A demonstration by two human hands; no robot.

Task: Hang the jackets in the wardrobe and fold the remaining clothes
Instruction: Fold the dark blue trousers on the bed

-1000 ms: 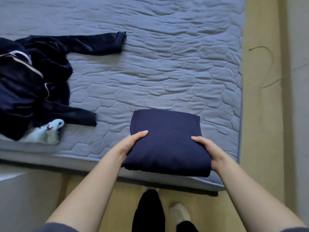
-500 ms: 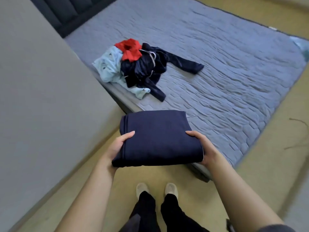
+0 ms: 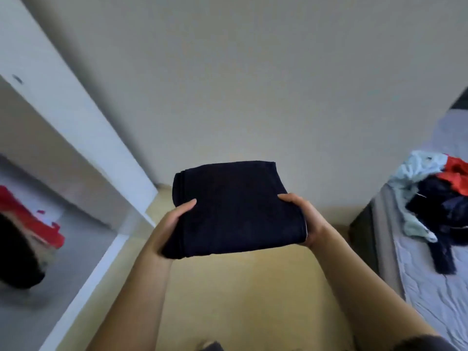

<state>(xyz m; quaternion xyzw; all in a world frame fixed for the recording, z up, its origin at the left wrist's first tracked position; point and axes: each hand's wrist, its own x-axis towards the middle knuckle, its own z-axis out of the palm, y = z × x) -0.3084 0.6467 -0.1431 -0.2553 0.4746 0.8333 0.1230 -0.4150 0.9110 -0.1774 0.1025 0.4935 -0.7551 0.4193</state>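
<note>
From the head view: a plain pale wall (image 3: 253,84) fills the upper frame, with a yellowish floor (image 3: 240,287) below it. On the left stands an open white wardrobe (image 3: 83,138), its panel running slantwise; inside, on a grey shelf, lie a red item (image 3: 38,224) and a dark one (image 3: 15,254) – both too blurred to tell what they are.

At the right edge is the bed (image 3: 430,300), with a grey quilted cover. On it lies a loose pile: a light blue garment (image 3: 415,171), a red garment (image 3: 455,176) and a dark navy jacket (image 3: 440,214), one sleeve trailing toward the near end of the bed.

In the middle, above the floor and between wardrobe and bed, is the folded navy garment (image 3: 235,211) – a flat, tidy rectangle held level in the air. The left hand (image 3: 174,224) grips its left edge and the right hand (image 3: 304,219) its right edge, each with the thumb lying on top of the cloth; the other fingers are hidden beneath. The hands are well apart, the garment's whole width between them, and both forearms are bare.
</note>
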